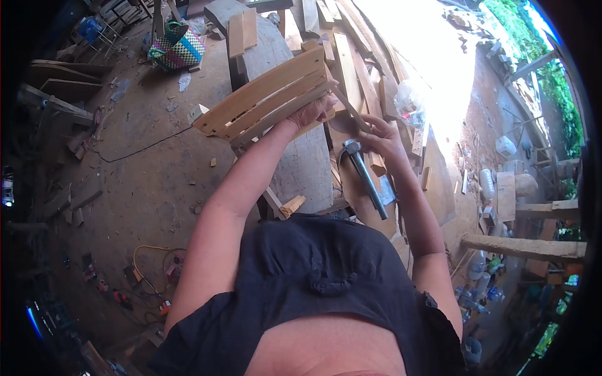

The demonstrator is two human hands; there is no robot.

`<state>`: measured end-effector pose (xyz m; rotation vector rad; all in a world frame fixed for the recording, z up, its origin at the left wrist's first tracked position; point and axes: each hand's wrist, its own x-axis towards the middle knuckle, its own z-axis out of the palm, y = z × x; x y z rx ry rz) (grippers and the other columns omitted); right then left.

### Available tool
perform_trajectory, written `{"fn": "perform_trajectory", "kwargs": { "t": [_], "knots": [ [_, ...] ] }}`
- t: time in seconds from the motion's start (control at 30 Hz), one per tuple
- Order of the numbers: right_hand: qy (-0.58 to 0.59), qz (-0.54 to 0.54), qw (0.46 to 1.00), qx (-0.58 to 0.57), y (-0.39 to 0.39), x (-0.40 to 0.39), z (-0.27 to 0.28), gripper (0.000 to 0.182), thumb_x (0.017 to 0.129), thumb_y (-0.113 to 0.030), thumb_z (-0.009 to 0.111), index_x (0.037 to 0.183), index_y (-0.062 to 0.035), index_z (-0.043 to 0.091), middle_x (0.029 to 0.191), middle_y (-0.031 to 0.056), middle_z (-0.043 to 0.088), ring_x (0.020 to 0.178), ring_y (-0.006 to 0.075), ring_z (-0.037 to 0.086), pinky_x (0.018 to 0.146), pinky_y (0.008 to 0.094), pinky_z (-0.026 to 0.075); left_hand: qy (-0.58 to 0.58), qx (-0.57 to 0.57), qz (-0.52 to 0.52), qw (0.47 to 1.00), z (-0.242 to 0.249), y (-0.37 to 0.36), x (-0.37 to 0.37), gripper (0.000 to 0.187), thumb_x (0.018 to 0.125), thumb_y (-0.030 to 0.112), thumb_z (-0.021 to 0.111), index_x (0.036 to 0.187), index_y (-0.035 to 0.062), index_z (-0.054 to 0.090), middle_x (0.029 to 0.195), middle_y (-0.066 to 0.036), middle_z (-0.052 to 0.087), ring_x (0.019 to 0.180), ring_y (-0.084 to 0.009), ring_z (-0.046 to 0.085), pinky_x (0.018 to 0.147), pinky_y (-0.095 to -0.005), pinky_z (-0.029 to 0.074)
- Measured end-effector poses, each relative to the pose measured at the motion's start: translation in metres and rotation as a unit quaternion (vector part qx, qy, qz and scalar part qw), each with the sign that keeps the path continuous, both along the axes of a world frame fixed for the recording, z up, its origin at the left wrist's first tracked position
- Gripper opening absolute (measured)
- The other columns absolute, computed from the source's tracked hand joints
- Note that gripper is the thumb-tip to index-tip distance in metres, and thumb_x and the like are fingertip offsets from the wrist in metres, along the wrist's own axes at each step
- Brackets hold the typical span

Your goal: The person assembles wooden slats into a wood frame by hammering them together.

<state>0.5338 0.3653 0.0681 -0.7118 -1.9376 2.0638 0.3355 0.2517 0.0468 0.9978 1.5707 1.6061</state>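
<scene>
A slatted wooden frame (pixel 269 94) is held tilted above the grey workbench (pixel 304 178). My left hand (pixel 311 111) is closed around its lower slats near the right end. My right hand (pixel 381 135), to the right of the frame, has its fingers closed on a thin wooden strip (pixel 350 108). The strip slants up towards the frame's right end; whether the two touch is hard to tell. Just below my right hand, a metal clamp (pixel 367 178) lies over a wooden board.
Long wooden boards (pixel 347 66) and offcuts lie beyond the bench. A woven basket (pixel 177 47) stands on the floor at upper left. Cables and tools (pixel 174 266) are on the floor at lower left. Plastic bottles (pixel 480 266) and beams (pixel 527 246) are at right.
</scene>
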Motion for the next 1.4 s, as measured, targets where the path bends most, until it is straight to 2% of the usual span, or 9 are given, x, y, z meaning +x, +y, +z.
{"fn": "perform_trajectory", "kwargs": {
  "t": [0.17,0.27,0.37,0.5,0.57,0.73,0.87,1.17,1.4],
  "knots": [
    [-0.007,-0.008,0.998,0.059,0.002,0.001,-0.018,0.042,0.079,-0.009,0.065,0.121,-0.0088,0.057,0.082,0.0069,0.064,0.067,0.0119,0.059,0.057,0.026,0.045,0.023,-0.028,0.048,0.998,0.002,0.001,0.005,0.044,0.084,0.041,0.062,0.117,0.0124,0.053,0.071,0.0,0.05,0.05,-0.0059,0.051,0.043,-0.0206,0.041],
    [0.006,-0.067,0.883,0.464,-0.008,-0.001,-0.013,0.047,0.075,-0.004,0.066,0.121,-0.0073,0.055,0.092,0.006,0.064,0.081,0.0167,0.063,0.07,0.0287,0.048,-0.011,0.008,0.046,0.999,0.0,0.002,0.005,0.042,0.086,0.04,0.062,0.117,0.013,0.053,0.068,0.002,0.05,0.049,-0.0038,0.049,0.043,-0.0193,0.04],
    [-0.038,-0.054,0.834,0.548,-0.017,0.0,0.0,0.048,0.074,-0.005,0.068,0.12,-0.0098,0.056,0.093,0.0095,0.064,0.082,0.0163,0.064,0.071,0.0275,0.048,-0.011,0.006,0.048,0.999,-0.004,0.001,0.003,0.036,0.087,0.031,0.062,0.117,0.0139,0.052,0.072,0.002,0.051,0.05,-0.0018,0.047,0.044,-0.0177,0.04],
    [0.003,-0.041,0.855,0.517,-0.02,-0.002,0.007,0.048,0.074,-0.012,0.067,0.121,-0.0147,0.056,0.088,0.0108,0.062,0.081,0.0235,0.063,0.069,0.0324,0.049,-0.034,0.028,0.064,0.997,-0.004,0.0,0.002,0.035,0.087,0.025,0.062,0.119,0.0141,0.052,0.076,0.004,0.052,0.052,-0.0006,0.046,0.045,-0.0158,0.04],
    [0.044,-0.034,0.98,0.19,-0.019,-0.004,0.007,0.055,0.072,-0.004,0.071,0.124,-0.0086,0.054,0.091,0.0065,0.063,0.079,0.0165,0.062,0.07,0.0277,0.049,-0.038,0.038,0.063,0.997,-0.002,-0.004,0.0,0.034,0.088,0.022,0.061,0.119,0.0135,0.052,0.077,0.005,0.052,0.052,-0.0005,0.046,0.045,-0.0154,0.04],
    [0.133,0.029,0.99,-0.031,-0.007,-0.004,0.008,0.06,0.074,-0.015,0.069,0.129,-0.0045,0.048,0.097,0.0092,0.062,0.09,0.0195,0.06,0.082,0.0336,0.046,-0.096,0.053,0.08,0.991,0.01,-0.016,-0.008,0.035,0.088,0.017,0.06,0.121,0.0118,0.052,0.077,0.004,0.056,0.053,-0.001,0.05,0.046,-0.0163,0.042],
    [0.268,0.049,0.929,-0.25,-0.027,-0.01,-0.005,0.072,0.074,-0.023,0.069,0.136,-0.0039,0.037,0.105,0.0139,0.06,0.102,0.0246,0.057,0.095,0.0387,0.04,-0.106,0.098,0.097,0.985,0.013,-0.024,-0.023,0.035,0.087,0.017,0.06,0.121,0.0101,0.052,0.076,0.004,0.057,0.053,-0.0029,0.053,0.047,-0.0195,0.045],
    [0.211,-0.009,0.943,-0.257,-0.038,-0.023,0.02,0.051,0.078,-0.007,0.063,0.125,-0.0036,0.045,0.1,0.0128,0.061,0.091,0.0193,0.06,0.085,0.0335,0.046,-0.115,0.111,0.097,0.982,0.021,-0.035,-0.032,0.044,0.085,0.021,0.062,0.125,0.0077,0.049,0.081,-0.001,0.058,0.056,-0.0067,0.056,0.048,-0.0214,0.048],
    [0.178,0.032,0.983,-0.011,-0.035,-0.015,0.042,0.047,0.072,0.003,0.064,0.118,-0.0015,0.053,0.104,0.0091,0.06,0.095,0.0152,0.058,0.083,0.0292,0.047,-0.155,0.138,0.103,0.973,0.024,-0.056,-0.039,0.048,0.086,0.031,0.063,0.126,0.0084,0.047,0.091,-0.002,0.059,0.057,-0.0083,0.057,0.047,-0.021,0.048]
  ]
}}
